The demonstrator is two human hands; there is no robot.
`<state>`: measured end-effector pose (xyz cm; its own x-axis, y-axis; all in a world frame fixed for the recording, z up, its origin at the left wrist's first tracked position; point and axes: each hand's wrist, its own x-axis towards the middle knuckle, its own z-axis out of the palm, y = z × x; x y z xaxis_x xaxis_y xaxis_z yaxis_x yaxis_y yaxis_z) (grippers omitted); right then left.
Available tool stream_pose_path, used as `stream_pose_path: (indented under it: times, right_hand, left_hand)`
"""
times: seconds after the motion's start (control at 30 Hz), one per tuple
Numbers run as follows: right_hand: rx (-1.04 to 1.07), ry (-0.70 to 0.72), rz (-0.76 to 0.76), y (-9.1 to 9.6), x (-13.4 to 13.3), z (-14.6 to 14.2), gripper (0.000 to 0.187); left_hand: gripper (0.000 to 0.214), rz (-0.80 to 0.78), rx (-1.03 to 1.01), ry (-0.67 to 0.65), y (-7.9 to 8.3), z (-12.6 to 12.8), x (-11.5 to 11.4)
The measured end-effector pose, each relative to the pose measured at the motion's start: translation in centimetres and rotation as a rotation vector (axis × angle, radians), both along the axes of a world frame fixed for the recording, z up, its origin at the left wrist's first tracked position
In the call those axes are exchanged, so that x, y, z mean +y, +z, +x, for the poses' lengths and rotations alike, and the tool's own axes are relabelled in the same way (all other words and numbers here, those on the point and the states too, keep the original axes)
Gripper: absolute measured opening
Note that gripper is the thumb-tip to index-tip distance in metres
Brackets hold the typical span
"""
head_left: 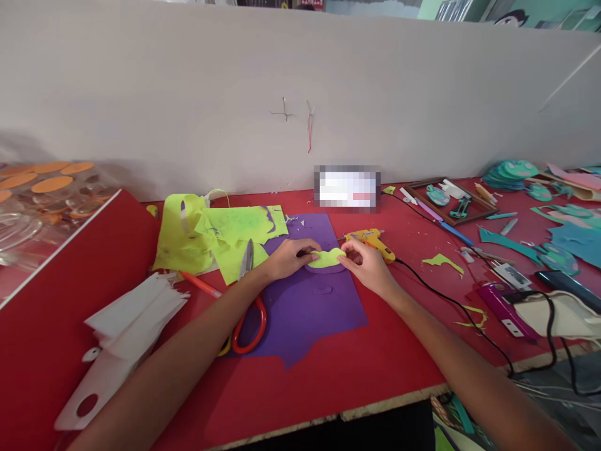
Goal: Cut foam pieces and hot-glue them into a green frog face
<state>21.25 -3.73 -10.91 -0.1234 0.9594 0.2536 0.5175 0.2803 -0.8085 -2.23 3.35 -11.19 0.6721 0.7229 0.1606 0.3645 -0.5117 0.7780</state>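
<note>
Between my two hands is a small lime-green felt cutout point(327, 257) with a wavy top edge. My left hand point(292, 257) pinches its left end, and my right hand point(362, 260) pinches its right end. Just under it shows a curved purple piece point(325, 269), close to the purple sheet point(300, 313) below; whether the two cutouts are joined I cannot tell. A little purple strip point(322, 290) lies on the sheet. Scissors with red handles point(250, 326) lie partly beneath my left forearm. Behind my right hand rests a yellow glue gun point(370, 241).
Lime-green felt sheets point(235, 225) lie at the back left, near white fabric strips point(141, 313). A red partition point(70, 300) stands at the left. Along the right are a wooden tray point(469, 216), teal cutouts point(558, 257), a magenta power strip point(504, 310) and a black cord point(451, 294).
</note>
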Motion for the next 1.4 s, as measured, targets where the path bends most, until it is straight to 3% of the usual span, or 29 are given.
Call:
stream_pose_path:
  times: [0.13,0.23,0.33,0.43,0.63,0.9,1.07,1.23,1.4]
  right_hand:
    - [-0.300,-0.250,0.172,1.0,-0.2,1.5,0.022]
    - [-0.624,-0.454,0.164,1.5,-0.1,3.4,0.029]
    - [-0.903,-0.509,0.064,1.3,0.1,4.7,0.042]
    - [-1.003,-0.488,-0.008,0.8,0.2,5.0,0.053]
    - [-0.901,-0.478,-0.098,0.6,0.4,4.3,0.040]
    - [-0.687,-0.601,-0.157,1.4,0.6,4.2,0.043]
    - [-0.555,-0.563,-0.117,1.7,0.6,3.9,0.037]
    - [-0.322,-0.564,-0.111,2.1,0.5,4.1,0.048]
    - [-0.295,-0.570,-0.014,2.0,0.5,3.8,0.046]
  left_hand:
    - [0.019,0.084,0.047,0.008,0.2,0.0,-0.3]
    - [0.017,0.139,0.088,0.020,0.2,0.1,-0.3]
    - [0.015,0.169,0.133,0.031,0.1,0.1,-0.3]
    - [0.013,0.211,0.156,0.020,0.0,0.1,-0.4]
    - [0.015,0.368,0.159,-0.033,0.1,0.2,-0.5]
    - [0.013,0.137,0.060,0.106,-0.2,0.1,0.0]
    - [0.008,0.080,0.030,0.123,-0.1,0.1,0.0]
    - [0.008,-0.070,-0.018,0.106,0.2,0.3,-0.2]
    - [0.007,-0.063,-0.062,0.162,0.1,0.3,-0.1]
